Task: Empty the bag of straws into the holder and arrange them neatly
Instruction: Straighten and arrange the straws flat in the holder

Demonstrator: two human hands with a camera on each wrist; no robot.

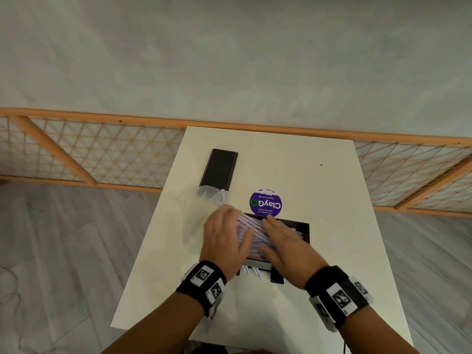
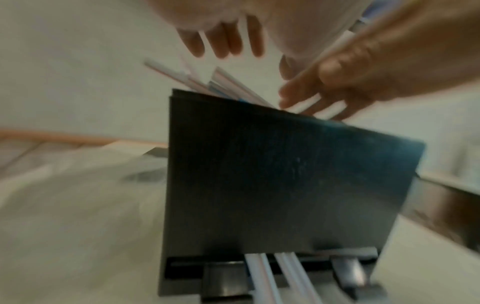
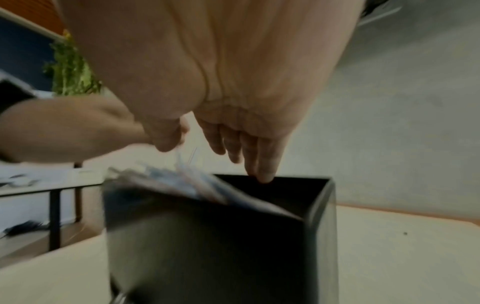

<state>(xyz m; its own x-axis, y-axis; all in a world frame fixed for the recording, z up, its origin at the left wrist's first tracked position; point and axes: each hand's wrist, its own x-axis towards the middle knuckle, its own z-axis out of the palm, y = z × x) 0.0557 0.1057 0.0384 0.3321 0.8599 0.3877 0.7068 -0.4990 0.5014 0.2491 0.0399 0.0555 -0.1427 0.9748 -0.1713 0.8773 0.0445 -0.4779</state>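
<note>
A black box-shaped straw holder (image 1: 303, 229) stands mid-table with its top uncovered. A slanted pile of pink-and-white striped straws (image 1: 251, 232) fills its left part and sticks out past the left rim (image 2: 207, 82). My left hand (image 1: 224, 236) lies flat on the pile's left side, fingers straight. From the right, my right hand (image 1: 281, 241) presses on the pile with straight fingers (image 3: 246, 148), one fingertip reaching the holder's far rim (image 3: 298, 179). A few straws (image 2: 262, 273) poke out of the slot at the holder's base. The clear plastic bag (image 1: 201, 213) lies left of the holder with a straw or two inside.
A flat black lid (image 1: 219, 169) lies at the table's far left, beyond the bag. A round purple sticker (image 1: 265, 203) sits just behind the holder. The white table (image 1: 319, 180) ends at a wood lattice panel (image 1: 102, 154); grey floor lies on both sides.
</note>
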